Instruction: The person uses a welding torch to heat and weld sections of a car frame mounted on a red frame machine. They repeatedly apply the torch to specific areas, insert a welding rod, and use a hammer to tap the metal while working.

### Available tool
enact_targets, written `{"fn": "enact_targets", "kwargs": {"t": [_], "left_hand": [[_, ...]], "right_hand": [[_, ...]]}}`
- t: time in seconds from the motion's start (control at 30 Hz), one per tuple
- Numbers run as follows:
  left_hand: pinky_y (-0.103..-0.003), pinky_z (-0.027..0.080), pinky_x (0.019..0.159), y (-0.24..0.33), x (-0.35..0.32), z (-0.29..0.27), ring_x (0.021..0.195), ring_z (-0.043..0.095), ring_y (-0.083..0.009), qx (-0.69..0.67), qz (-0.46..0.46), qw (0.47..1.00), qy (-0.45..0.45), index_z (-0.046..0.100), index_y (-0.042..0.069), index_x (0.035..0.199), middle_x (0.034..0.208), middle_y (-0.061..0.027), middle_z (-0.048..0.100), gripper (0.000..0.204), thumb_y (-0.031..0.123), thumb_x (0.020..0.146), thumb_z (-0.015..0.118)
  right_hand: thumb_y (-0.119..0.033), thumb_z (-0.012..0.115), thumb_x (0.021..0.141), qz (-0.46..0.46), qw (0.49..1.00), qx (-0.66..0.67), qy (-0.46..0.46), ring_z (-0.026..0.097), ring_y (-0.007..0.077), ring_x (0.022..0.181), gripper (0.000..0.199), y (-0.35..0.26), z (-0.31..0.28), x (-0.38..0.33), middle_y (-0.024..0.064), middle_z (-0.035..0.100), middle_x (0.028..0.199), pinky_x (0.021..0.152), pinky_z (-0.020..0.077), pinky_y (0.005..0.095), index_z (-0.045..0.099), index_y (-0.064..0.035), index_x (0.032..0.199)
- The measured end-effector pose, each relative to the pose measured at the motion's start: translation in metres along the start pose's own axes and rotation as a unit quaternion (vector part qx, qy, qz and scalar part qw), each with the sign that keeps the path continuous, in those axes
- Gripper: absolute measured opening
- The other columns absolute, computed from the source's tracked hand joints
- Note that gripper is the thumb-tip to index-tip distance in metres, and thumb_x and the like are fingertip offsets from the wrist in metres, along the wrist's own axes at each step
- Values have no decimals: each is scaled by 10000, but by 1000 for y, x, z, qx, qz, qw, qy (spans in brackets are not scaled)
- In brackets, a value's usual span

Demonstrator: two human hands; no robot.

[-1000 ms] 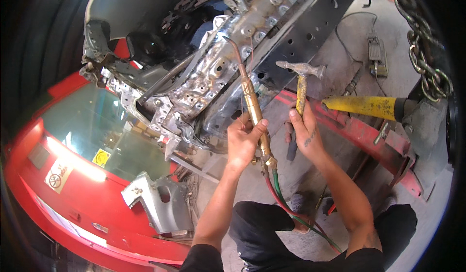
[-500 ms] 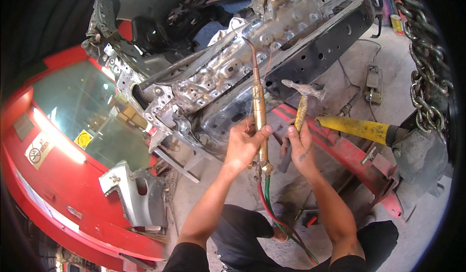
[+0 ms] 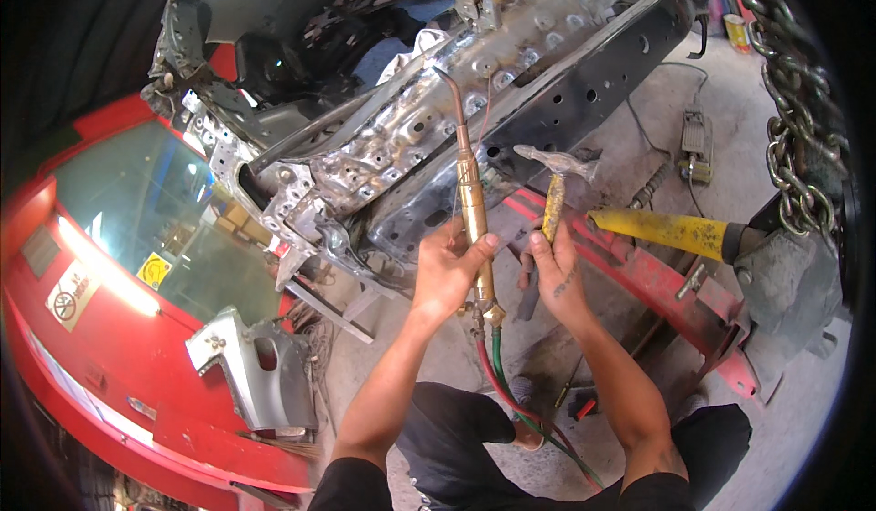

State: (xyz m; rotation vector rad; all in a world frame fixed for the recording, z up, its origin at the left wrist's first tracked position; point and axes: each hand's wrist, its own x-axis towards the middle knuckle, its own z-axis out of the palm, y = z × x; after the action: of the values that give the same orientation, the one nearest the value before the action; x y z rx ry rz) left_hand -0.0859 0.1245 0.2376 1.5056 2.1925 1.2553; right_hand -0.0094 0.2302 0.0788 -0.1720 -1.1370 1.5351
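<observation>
Under stripped car rail (image 3: pixel 511 82): torch (image 3: pixel 473 210) clamped in left hand (image 3: pixel 447 269), tip held at dented metal, no flame seen. Hammer (image 3: pixel 553 182) gripped in right hand (image 3: pixel 558 269), head raised near rail. Rail judged unstraightened; heating and hammering left.

An auto body repair workshop. Upper centre: a stripped, dented car frame rail (image 3: pixel 474 119) of bare metal. Left: a red car (image 3: pixel 109 328) with windshield. Right: a heavy chain (image 3: pixel 794 137), a yellow hydraulic ram (image 3: pixel 671 231) on a red pulling frame (image 3: pixel 657 283). Stained concrete floor (image 3: pixel 803 420) at lower right.
</observation>
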Motion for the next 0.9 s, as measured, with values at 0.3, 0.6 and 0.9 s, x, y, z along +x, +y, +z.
{"fn": "enact_targets", "kwargs": {"t": [0.3,0.6,0.9], "left_hand": [[-261,497,596,1,0,2,666,636,-85,-4,-7,1000,0,691,-28,1083,792,-37,712,230,158,974,771],[-309,528,676,2,-4,-2,754,653,-122,13,-19,1000,-7,692,-60,1169,839,-85,738,332,186,968,788],[-271,494,640,2,-15,-18,731,648,-93,75,1,997,-10,691,-39,1153,847,-36,723,278,157,971,764]], "right_hand": [[-347,486,1136,38,998,46,-12,541,147,553,312,-21,6,-4,51,518,734,539,479,310,470,-46,1220],[-331,489,1135,37,999,38,-12,551,143,564,297,-15,9,-4,57,530,766,538,492,311,465,-45,1211],[-313,488,1134,2,999,51,-2,557,140,582,265,6,19,-2,49,520,816,529,501,300,461,-56,1191]]}}
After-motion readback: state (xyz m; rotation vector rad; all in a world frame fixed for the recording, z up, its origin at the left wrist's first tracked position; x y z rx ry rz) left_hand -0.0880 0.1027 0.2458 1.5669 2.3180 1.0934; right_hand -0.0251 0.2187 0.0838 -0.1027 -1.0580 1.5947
